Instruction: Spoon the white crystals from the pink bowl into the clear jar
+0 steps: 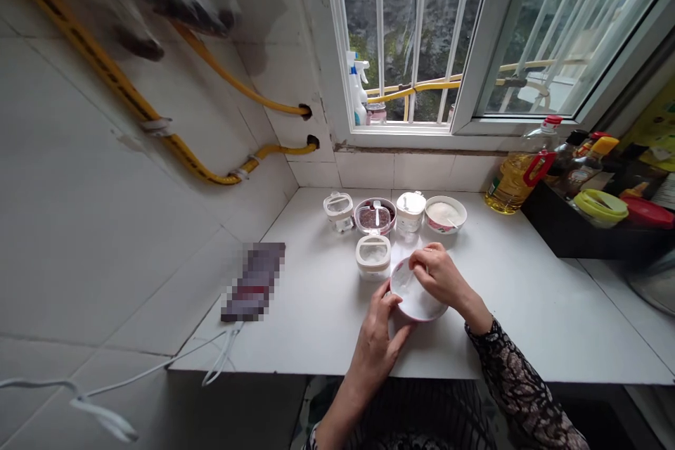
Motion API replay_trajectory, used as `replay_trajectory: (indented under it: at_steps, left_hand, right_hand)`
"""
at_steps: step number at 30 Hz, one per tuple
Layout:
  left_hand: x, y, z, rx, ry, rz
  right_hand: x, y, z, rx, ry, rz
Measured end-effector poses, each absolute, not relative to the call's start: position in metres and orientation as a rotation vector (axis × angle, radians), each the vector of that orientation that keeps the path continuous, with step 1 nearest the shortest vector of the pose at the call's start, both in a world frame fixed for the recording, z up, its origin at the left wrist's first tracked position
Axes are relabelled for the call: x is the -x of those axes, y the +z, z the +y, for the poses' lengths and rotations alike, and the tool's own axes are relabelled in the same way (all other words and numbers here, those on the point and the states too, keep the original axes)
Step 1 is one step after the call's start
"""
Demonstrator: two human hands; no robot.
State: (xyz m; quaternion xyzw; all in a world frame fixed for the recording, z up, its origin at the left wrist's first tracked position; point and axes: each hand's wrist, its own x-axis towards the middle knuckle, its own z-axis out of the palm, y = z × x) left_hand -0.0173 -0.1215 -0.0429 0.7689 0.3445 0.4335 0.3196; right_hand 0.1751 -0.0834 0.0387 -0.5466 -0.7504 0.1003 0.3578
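Note:
A white bowl [425,304] with a pinkish outside stands on the counter before me, whitish stuff inside it. Fingers and thumb of my left hand [375,330] curve round its left side and hold it. Over the bowl, my right hand [440,278] is closed in a pinch, its fingertips pointing down inside the rim; what they grip is hidden. Just behind stands a lidded clear container [373,258] with white contents. Further back are another lidded container [338,212], a bowl of dark red-brown food [375,216], a white-lidded jar [410,211] and a bowl of whitish grains [446,214].
An oil bottle [511,176] and a black box [569,225] of condiment bottles stand at the back right. A blurred-out dark phone-like object [254,281] lies left, with a white cable [221,358] over the counter edge. A window [411,35] is behind.

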Motion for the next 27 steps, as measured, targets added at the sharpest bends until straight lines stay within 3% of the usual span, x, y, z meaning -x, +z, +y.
replay_trajectory:
  at_steps: [8,27]
  left_hand:
    - [0.017,-0.045,-0.121,-1.992,1.132,0.891]
    - [0.016,-0.044,-0.121,-1.959,1.132,0.890]
  right_hand:
    - [-0.184,0.046,-0.083,1.494,0.587,-1.509]
    - [-0.191,0.046,-0.072,1.392,0.891,-1.092]
